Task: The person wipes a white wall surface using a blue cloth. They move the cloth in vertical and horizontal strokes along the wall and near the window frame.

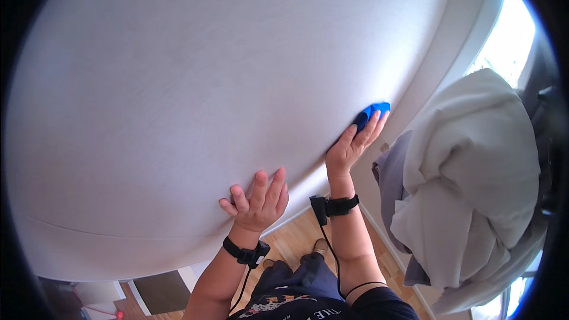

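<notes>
A large pale fabric-covered surface [178,89], perhaps a mattress, fills most of the view, with a seam along its lower edge. My left hand [258,202] lies against its near edge with fingers spread and holds nothing. Farther right, my right hand [355,140] grips a folded blue cloth [375,109] and presses it against the surface close to its right edge. Both wrists wear black bands, each with a small box and a cable.
Bunched grey and whitish fabric [466,164] hangs at the right, beside a bright window [511,31]. Below lies a wooden floor [289,238] with my shoes on it. A dark brown mat or panel [162,292] and a red object [119,314] appear at the lower left.
</notes>
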`<control>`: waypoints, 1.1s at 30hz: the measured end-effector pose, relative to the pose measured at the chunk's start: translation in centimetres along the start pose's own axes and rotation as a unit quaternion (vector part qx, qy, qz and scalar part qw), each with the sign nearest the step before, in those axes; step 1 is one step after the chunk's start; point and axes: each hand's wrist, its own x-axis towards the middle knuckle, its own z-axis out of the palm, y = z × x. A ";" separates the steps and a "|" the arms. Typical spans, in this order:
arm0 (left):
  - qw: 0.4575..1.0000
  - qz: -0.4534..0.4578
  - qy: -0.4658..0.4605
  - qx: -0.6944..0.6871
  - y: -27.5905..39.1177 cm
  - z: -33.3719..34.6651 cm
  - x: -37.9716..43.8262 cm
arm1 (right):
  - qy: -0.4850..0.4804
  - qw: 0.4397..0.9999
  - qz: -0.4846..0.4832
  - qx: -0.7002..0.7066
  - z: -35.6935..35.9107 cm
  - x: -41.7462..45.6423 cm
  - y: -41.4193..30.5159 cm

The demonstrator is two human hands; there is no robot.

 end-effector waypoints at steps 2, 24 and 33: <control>1.000 -0.002 0.012 -0.001 -0.1 0.0 0.5 | 0.006 1.000 0.012 -0.002 -0.1 -1.0 1.5; 0.956 -0.085 -0.083 -0.270 0.9 2.0 -8.1 | -0.073 0.996 -0.020 -0.046 3.0 -22.5 1.3; 0.957 -0.101 -0.113 -0.247 0.3 2.1 -14.6 | -0.144 0.980 -0.129 -0.041 3.4 -29.8 -1.3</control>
